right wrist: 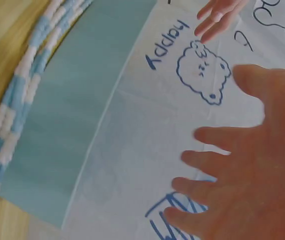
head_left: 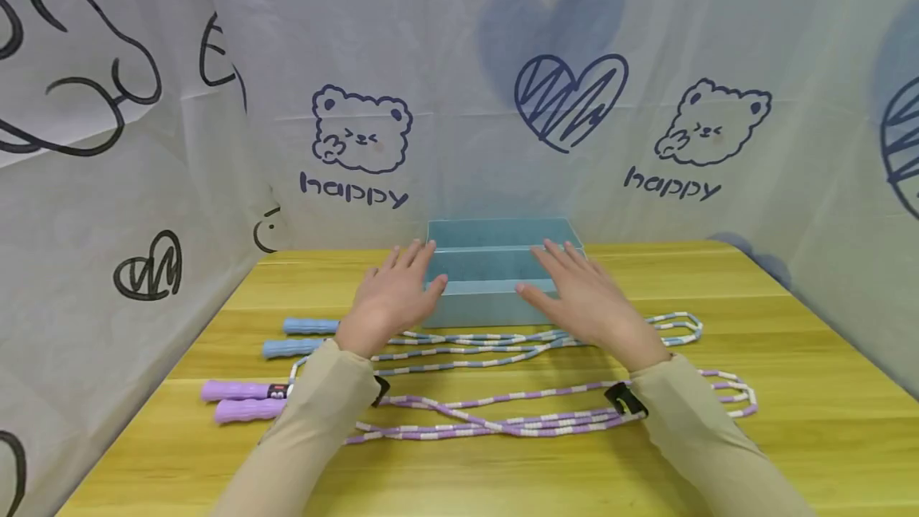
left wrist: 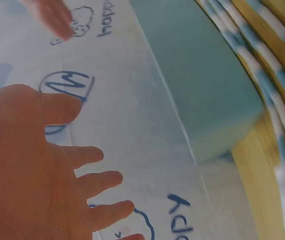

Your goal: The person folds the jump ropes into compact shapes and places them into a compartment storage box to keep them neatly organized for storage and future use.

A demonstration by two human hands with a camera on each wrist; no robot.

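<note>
A light-blue open box [head_left: 488,309] with a divider across its inside stands at the back of the table. My left hand [head_left: 391,297] is held over its left end, fingers straight and spread, holding nothing. Over the right end, my right hand [head_left: 589,301] is stretched out the same way, with nothing in it. Both wrist views show the palms apart from the box wall [left wrist: 202,75]. In front of the box lies a blue-and-white beaded jump rope [head_left: 459,364], its two blue handles [head_left: 294,348] to the left. Nearer me is a purple-and-white beaded jump rope [head_left: 531,429] with purple handles [head_left: 247,411].
The wooden table [head_left: 517,477] carries both ropes and the box. Behind it hangs a white cloth [head_left: 467,158] printed with bears, hearts and the word happy. More cloth hangs along the left and right sides. My forearms pass over parts of the ropes.
</note>
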